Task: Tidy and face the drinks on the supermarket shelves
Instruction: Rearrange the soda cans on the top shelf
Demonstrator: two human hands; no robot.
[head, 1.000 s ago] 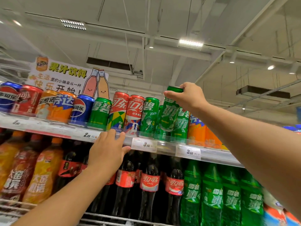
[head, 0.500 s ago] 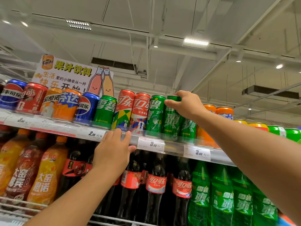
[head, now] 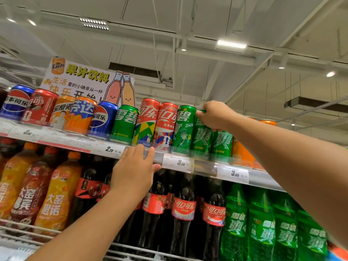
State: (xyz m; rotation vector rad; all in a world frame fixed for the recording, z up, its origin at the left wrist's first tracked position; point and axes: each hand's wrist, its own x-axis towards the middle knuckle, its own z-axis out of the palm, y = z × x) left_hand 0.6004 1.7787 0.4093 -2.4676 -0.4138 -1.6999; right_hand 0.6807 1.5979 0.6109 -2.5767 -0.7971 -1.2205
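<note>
A row of drink cans stands along the top shelf [head: 205, 165]. My right hand [head: 213, 115] grips the top of a tall green Sprite can [head: 201, 140] that stands upright in the row, between another green Sprite can [head: 183, 129] on its left and one [head: 222, 144] on its right. Left of these stand two red Coca-Cola cans [head: 165, 123], a short green Sprite can [head: 124, 123], a blue Pepsi can [head: 103, 119] and orange Fanta cans [head: 81, 113]. My left hand [head: 134, 172] rests on the shelf's front edge, fingers curled over the price strip.
Below the top shelf stand orange juice bottles [head: 54, 193], dark Coca-Cola bottles [head: 183, 210] and green Sprite bottles [head: 261, 227]. A Fanta cardboard sign [head: 84, 81] rises behind the cans. Orange cans [head: 243, 153] continue to the right. Price tags [head: 178, 163] line the shelf edge.
My right hand has brought the tilted, raised green Sprite can down until it stands upright in the row. My left hand stays on the shelf edge.
</note>
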